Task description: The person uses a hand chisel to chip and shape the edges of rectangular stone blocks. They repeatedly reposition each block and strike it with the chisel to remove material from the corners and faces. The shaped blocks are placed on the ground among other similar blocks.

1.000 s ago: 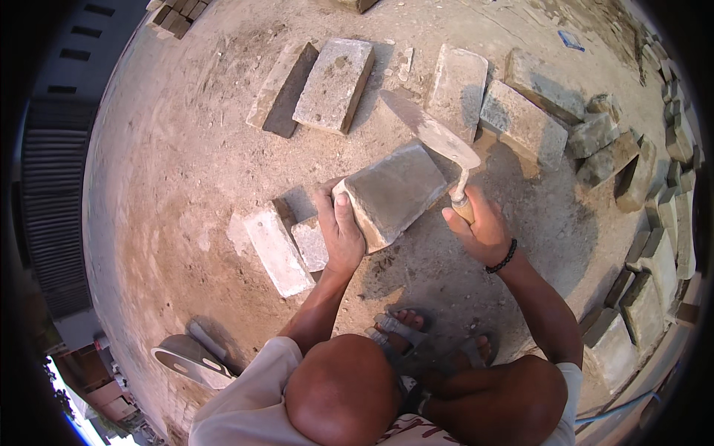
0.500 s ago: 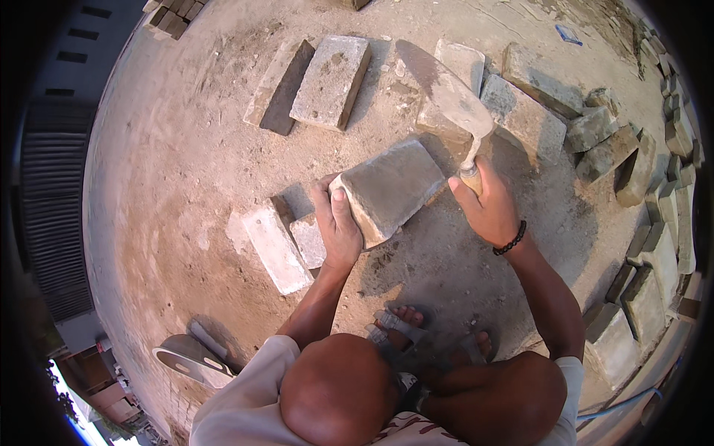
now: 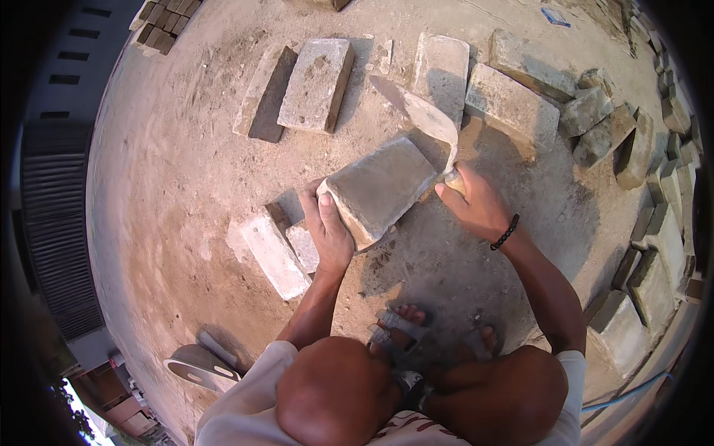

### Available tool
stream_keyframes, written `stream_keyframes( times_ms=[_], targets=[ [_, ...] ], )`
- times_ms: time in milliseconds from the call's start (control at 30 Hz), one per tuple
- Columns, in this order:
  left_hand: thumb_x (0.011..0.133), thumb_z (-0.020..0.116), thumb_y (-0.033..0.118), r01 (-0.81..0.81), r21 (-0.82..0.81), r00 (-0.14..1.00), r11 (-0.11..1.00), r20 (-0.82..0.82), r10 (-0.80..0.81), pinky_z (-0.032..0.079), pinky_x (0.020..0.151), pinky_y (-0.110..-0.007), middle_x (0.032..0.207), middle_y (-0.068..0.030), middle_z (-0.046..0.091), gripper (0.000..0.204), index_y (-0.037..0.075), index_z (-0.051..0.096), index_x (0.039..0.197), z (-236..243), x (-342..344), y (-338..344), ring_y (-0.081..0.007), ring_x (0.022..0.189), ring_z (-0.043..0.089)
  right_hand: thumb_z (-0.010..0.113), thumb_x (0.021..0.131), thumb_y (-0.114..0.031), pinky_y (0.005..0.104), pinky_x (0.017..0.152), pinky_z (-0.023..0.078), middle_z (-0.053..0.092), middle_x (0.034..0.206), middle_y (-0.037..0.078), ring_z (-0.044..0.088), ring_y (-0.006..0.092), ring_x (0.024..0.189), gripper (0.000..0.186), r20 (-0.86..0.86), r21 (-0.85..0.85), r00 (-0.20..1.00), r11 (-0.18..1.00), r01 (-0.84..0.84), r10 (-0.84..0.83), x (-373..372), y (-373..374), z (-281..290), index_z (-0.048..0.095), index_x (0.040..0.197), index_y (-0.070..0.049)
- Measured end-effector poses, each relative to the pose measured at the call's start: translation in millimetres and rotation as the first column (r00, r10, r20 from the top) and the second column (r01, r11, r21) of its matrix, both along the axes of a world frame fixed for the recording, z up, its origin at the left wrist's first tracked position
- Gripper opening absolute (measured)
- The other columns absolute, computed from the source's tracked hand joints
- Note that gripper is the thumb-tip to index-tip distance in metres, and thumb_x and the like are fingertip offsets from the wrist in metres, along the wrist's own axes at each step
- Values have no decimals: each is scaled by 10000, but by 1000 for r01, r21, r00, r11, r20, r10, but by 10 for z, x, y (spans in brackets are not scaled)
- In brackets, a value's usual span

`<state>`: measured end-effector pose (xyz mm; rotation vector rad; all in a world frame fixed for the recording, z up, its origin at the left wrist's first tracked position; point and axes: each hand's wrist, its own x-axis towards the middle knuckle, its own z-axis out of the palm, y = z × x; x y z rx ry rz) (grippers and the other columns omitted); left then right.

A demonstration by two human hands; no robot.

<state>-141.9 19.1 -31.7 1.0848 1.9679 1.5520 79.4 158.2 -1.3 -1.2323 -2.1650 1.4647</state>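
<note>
A grey rectangular concrete block point(image 3: 383, 186) was right of my left hand point(image 3: 329, 234), a whitish oblong concrete block point(image 3: 272, 254) left.

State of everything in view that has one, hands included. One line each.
Left grip: closed around the near-left end of the gray block
Gray block: held, smooth face up; support underneath hidden
Right grip: closed on the trowel's handle
Trowel: held, blade pointing away from the person
Black bracelet: worn on right wrist
Left sandal: worn
Blue hose: lying at lower right
</note>
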Motion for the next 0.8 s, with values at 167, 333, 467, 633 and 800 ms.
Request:
stream_keyframes(
  times_ms=[167,333,467,633,800],
  targets=[
    [1086,328,321,14,30,1000,999,3,-14,422,916,-354,1100,-136,532,407,-40,470,1206,10,78,87,-183,1009,512,579,952,-318,472,823,499,673,962,260,668,410,923,412,131,-92,988,994,-64,76,178,55,-524,559,1144,47],
    [1087,325,335,23,33,1000,999,8,-23,421,914,-356,1095,-136,532,416,-38,472,1198,-24,6,23,-185,1002,514,574,961,-338,440,797,485,660,959,232,651,364,904,415,-184,6,983,1000,19,-18,19,-171,-74,551,1120,44],
    [1088,326,344,10,28,1000,1000,-7,-10,422,909,-353,1088,-133,532,417,-33,472,1190,-9,36,77,-182,1000,513,589,958,-320,400,820,487,655,964,213,656,332,909,454,52,5,997,999,-49,49,161,-39,-668,535,1228,40],
    [1089,325,359,-3,35,1000,999,-15,4,416,919,-347,1077,-122,524,425,-29,465,1193,-32,4,47,-174,1002,501,590,962,-354,461,861,487,653,1061,286,638,432,1020,513,-175,17,984,999,-32,35,117,-55,-210,512,1272,47],
    [1090,322,388,0,-14,999,1000,41,1,410,929,-341,1092,-117,512,443,-23,441,1204,-48,-30,8,-171,1009,494,594,957,-387,453,804,483,655,954,232,651,357,893,465,70,-77,996,996,-50,55,189,-33,-526,556,1137,40]
  ],
)
